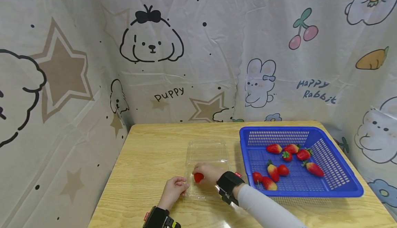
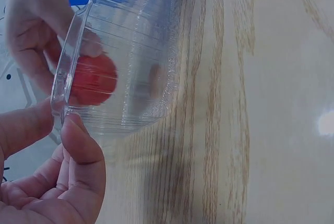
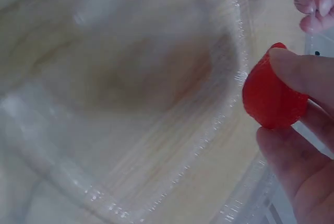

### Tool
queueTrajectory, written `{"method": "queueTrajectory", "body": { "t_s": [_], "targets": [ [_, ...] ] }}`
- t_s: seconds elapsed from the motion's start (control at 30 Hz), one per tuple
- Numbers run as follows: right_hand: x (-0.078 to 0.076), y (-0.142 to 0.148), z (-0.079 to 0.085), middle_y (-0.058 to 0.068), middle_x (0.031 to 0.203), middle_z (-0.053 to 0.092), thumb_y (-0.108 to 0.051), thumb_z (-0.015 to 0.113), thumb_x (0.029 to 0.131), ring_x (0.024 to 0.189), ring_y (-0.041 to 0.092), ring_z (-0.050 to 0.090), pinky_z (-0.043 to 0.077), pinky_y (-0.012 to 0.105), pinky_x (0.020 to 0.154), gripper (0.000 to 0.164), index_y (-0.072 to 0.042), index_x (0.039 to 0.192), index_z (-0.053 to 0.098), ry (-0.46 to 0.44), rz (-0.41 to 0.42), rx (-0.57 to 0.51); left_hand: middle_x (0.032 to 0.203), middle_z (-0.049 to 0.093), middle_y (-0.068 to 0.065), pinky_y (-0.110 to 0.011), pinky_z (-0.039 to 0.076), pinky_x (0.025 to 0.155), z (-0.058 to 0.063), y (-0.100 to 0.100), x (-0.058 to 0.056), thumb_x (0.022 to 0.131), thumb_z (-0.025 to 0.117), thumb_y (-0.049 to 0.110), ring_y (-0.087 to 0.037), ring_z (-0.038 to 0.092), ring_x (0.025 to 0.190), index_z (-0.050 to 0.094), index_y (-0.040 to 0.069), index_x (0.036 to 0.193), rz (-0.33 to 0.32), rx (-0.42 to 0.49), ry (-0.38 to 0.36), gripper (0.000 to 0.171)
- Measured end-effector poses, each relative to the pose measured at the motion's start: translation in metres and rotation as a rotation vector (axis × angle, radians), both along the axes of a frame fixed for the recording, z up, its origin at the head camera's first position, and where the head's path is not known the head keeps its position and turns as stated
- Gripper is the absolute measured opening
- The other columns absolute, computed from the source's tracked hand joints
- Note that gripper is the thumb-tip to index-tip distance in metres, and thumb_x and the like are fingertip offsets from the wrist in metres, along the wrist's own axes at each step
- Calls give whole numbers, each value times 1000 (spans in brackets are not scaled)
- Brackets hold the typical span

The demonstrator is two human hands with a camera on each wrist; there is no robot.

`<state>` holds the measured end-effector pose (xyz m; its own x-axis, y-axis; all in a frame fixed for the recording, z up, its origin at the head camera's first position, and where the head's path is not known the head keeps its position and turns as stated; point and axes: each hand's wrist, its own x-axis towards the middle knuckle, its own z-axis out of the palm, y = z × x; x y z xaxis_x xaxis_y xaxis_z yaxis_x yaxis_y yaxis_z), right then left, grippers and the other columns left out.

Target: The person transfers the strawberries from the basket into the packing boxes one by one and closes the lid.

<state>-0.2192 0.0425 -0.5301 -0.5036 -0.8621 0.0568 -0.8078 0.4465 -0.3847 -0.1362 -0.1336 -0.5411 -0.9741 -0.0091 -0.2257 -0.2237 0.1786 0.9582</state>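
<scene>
A red strawberry (image 1: pixel 198 177) is held between the thumb and fingers of my right hand (image 1: pixel 211 173), inside the clear plastic box (image 1: pixel 203 193). In the right wrist view the strawberry (image 3: pixel 274 93) shows over the box floor, pinched from both sides. My left hand (image 1: pixel 173 189) grips the box's left edge; the left wrist view shows thumb and finger pinching its rim (image 2: pixel 58 101). Through the clear wall there, the strawberry (image 2: pixel 94 80) appears just beyond that rim. The box's lid (image 1: pixel 207 150) lies folded back on the far side.
A blue plastic basket (image 1: pixel 338 185) stands to the right of the box, with several strawberries (image 1: pixel 314 169) spread over its bottom. Both sit on a wood-grain table (image 1: pixel 149 152). A printed curtain (image 1: pixel 198 66) hangs behind and on both sides.
</scene>
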Motion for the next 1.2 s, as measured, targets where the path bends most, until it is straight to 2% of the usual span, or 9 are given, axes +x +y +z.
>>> {"method": "queueTrajectory", "body": {
  "t_s": [0.3,0.63,0.83,1.0,1.2],
  "targets": [
    [0,1,-15,4,94,60,-7,75,70,85,11,56,44,17,76,33,-2,101,66,-67,-39,67,68,52,-1,-26,48,52,3,0,1,82,63,-1,-9,52,56,52,-16,101,-5,15,-18,27],
    [2,0,-14,4,99,60,-7,76,71,91,13,56,44,21,81,36,-4,105,65,-77,-84,106,67,52,0,-24,47,51,1,0,0,82,63,-1,-9,52,55,52,-16,101,10,5,-15,27],
    [2,3,-13,4,99,60,-10,75,73,90,11,55,44,20,81,36,-4,108,64,-83,-81,117,67,52,0,-23,47,51,0,0,-1,82,63,0,-8,52,55,53,-15,101,13,2,-27,26],
    [5,7,8,8,107,61,-12,72,76,98,15,56,44,23,86,39,-2,113,61,-144,-72,143,67,52,0,-22,46,51,0,1,-1,82,63,-1,-8,51,56,53,-15,102,17,1,-32,27],
    [2,15,51,8,120,58,-20,67,82,114,19,51,39,28,96,41,-6,120,58,-169,-89,213,66,53,0,-23,47,51,1,1,0,82,62,-2,-8,52,55,52,-16,103,14,3,-20,27]
  ]
}}
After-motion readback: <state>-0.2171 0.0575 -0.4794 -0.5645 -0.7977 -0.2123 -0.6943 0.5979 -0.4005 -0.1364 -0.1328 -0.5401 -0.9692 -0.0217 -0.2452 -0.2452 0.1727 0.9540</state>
